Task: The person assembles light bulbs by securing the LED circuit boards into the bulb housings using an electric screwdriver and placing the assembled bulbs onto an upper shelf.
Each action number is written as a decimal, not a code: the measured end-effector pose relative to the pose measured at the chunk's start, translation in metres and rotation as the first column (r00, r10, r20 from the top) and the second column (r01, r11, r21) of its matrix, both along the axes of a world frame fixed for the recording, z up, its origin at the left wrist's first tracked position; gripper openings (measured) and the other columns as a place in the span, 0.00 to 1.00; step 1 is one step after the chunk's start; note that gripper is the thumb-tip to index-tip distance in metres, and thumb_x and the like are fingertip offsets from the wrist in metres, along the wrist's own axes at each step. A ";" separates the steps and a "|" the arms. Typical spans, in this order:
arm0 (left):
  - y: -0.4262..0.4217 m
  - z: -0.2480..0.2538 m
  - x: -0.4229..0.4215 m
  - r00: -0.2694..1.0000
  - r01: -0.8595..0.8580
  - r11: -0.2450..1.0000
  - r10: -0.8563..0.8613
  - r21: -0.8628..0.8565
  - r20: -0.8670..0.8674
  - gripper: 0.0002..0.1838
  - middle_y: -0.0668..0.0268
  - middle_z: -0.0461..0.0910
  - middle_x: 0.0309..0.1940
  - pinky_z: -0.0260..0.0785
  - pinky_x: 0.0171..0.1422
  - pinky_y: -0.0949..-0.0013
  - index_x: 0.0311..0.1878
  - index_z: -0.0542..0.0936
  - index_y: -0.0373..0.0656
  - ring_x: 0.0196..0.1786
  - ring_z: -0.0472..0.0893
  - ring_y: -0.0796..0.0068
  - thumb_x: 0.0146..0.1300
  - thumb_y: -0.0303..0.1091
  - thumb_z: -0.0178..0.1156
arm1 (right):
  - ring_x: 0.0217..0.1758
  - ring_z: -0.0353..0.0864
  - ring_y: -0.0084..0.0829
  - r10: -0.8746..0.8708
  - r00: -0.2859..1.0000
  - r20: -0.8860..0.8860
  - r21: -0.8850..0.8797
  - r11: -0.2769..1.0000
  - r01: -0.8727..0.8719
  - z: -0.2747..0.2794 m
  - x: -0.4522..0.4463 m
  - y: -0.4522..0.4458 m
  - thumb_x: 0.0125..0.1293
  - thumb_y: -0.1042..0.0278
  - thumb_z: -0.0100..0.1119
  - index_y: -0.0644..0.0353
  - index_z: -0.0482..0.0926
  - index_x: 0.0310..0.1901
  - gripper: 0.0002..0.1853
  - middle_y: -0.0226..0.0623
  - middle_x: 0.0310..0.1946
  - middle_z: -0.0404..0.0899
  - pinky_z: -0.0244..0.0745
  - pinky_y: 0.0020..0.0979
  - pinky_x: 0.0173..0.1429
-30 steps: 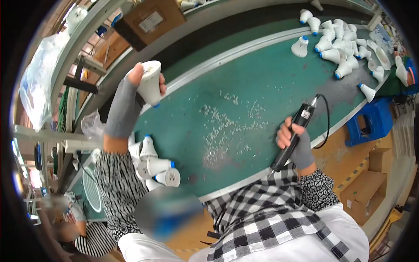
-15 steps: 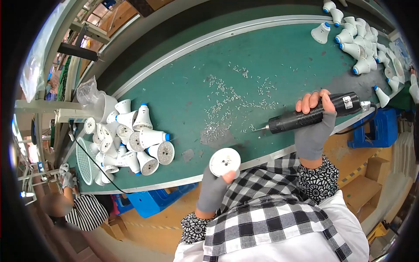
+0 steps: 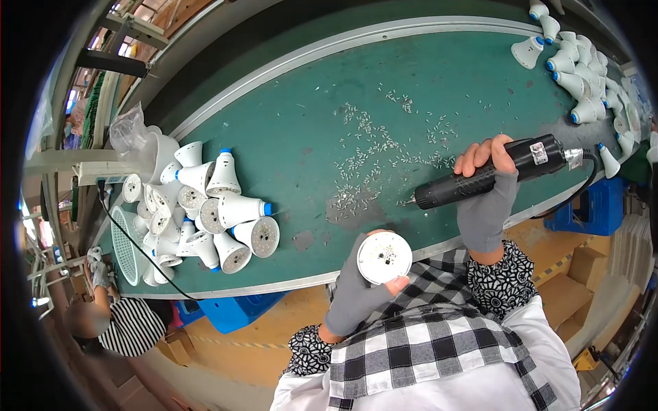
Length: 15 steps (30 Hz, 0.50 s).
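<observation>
My left hand [image 3: 360, 291], in a grey fingerless glove, is closed around a white LED bulb [image 3: 384, 257] near the table's front edge. The bulb's round board with small dark parts faces up; its body is hidden by the hand. My right hand [image 3: 488, 185] grips a black electric screwdriver [image 3: 456, 190], its fingers wrapped over the barrel. The tool lies level, its bit pointing left above the green tabletop, apart from the bulb. Small screws [image 3: 370, 147] are scattered over the table beyond both hands.
A pile of white bulbs [image 3: 223, 212] lies at left by a green basket [image 3: 128, 246]. More bulb housings [image 3: 579, 75] cluster at far right. A black cord [image 3: 593, 178] trails from the screwdriver. Blue stools [image 3: 240, 312] stand below the table edge. A co-worker in stripes [image 3: 137, 325] is at lower left.
My left hand has moved right with the bulb, bringing it closer to the screwdriver, and its board is turned more fully up. The right hand still grips the screwdriver, now slightly further left.
</observation>
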<state>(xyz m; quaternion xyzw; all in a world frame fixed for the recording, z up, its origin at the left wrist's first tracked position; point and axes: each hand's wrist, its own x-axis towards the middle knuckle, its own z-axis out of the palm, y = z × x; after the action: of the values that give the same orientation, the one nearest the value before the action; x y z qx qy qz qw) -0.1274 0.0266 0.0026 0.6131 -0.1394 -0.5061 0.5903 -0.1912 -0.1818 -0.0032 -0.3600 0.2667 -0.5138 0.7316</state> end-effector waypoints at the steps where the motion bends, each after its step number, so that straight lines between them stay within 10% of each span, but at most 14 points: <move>1: 0.000 -0.001 0.001 1.000 0.006 1.000 -0.006 -0.006 0.006 0.36 0.64 0.75 0.50 0.68 0.59 0.72 0.61 0.68 0.38 0.53 0.76 0.77 0.47 0.34 0.73 | 0.26 0.72 0.26 -0.014 1.000 -0.014 0.013 1.000 0.014 0.000 0.001 0.000 0.67 0.67 0.54 0.58 0.68 0.36 0.07 0.31 0.23 0.68 0.72 0.33 0.36; 8: -0.007 -0.002 0.020 0.775 0.210 0.977 -0.145 -0.033 0.614 0.36 0.57 0.69 0.61 0.67 0.64 0.61 0.56 0.73 0.39 0.62 0.72 0.61 0.42 0.37 0.77 | 0.29 0.71 0.26 -0.059 0.997 0.052 0.222 0.974 0.046 0.005 -0.011 -0.010 0.68 0.65 0.55 0.57 0.70 0.38 0.07 0.31 0.25 0.69 0.71 0.33 0.41; 15: -0.016 0.004 0.026 0.609 0.426 0.905 -0.302 0.020 0.734 0.35 0.55 0.65 0.65 0.65 0.66 0.53 0.56 0.76 0.43 0.65 0.66 0.49 0.41 0.40 0.77 | 0.28 0.69 0.25 -0.052 0.991 0.127 0.461 0.887 -0.012 0.014 -0.024 -0.019 0.66 0.67 0.58 0.58 0.70 0.37 0.08 0.30 0.26 0.67 0.71 0.31 0.37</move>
<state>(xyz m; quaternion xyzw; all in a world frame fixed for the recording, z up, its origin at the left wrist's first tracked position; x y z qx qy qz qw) -0.1018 0.0103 0.0067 0.6718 -0.5211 -0.3207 0.4176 -0.2154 -0.2012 0.0104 -0.1377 0.3344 -0.4667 0.8071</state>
